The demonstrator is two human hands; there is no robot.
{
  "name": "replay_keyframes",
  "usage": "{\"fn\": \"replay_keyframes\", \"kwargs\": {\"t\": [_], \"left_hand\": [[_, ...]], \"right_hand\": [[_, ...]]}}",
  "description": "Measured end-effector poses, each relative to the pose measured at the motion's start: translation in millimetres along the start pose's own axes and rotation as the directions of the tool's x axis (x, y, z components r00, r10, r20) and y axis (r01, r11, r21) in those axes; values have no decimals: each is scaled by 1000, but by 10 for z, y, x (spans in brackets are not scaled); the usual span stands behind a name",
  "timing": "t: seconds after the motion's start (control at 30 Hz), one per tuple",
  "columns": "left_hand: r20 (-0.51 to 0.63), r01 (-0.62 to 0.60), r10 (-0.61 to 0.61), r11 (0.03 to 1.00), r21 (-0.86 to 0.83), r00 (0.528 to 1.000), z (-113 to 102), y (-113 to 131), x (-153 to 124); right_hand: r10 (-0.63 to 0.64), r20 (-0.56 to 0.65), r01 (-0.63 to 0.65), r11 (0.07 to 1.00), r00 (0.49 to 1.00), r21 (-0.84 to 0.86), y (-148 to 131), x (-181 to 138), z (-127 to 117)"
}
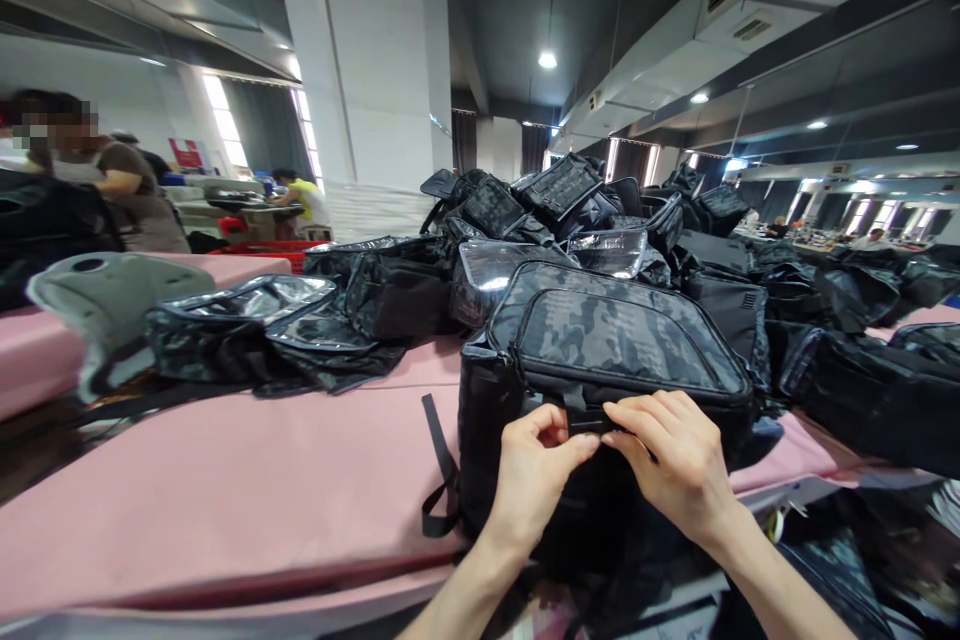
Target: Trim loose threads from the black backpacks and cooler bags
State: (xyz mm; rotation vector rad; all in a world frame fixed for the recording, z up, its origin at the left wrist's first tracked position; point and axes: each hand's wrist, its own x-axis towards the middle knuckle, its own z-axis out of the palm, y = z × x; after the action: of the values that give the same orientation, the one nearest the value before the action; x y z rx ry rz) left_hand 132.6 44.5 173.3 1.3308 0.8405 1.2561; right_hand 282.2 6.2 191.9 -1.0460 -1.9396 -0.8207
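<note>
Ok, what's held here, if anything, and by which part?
A black strip on the camouflage bag: left hand pinches one end, right hand the other.

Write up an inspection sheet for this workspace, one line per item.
Surface: pink-topped table.
Job's things: camouflage-topped bag with a small black strip at its front edge.
Clutter: a heap of bags behind; open bag with shiny lining to the left; loose strap beside the nearest bag.
Hands: left hand and right hand both pinch the strip.
Cables: nothing seen on the table.
Surroundings: white pillar, grey chair, ceiling lamp, co-worker at far left.
</note>
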Motion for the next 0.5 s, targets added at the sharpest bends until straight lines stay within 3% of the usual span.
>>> {"fn": "replay_keyframes", "kwargs": {"t": [0.17, 0.23, 0.3, 0.4, 0.5], "left_hand": [[-9, 5, -5, 1000, 2, 1000, 22, -8, 10], [-10, 6, -6, 1000, 7, 1000, 28, -29, 15], [4, 9, -9, 1000, 0, 1000, -8, -81, 0], [90, -26, 15, 992, 124, 996, -222, -211, -68], [116, -180, 144, 885, 429, 983, -606, -273, -93]], "right_hand": [[-14, 7, 14, 1000, 1000, -8, -38, 23, -22], [60, 2, -60, 996, 998, 70, -15, 1, -43], [215, -14, -208, 961, 977, 182, 47, -53, -57], [431, -40, -410, 879, 901, 244, 203, -197, -59], [505, -38, -490, 851, 862, 187, 393, -385, -71]]}}
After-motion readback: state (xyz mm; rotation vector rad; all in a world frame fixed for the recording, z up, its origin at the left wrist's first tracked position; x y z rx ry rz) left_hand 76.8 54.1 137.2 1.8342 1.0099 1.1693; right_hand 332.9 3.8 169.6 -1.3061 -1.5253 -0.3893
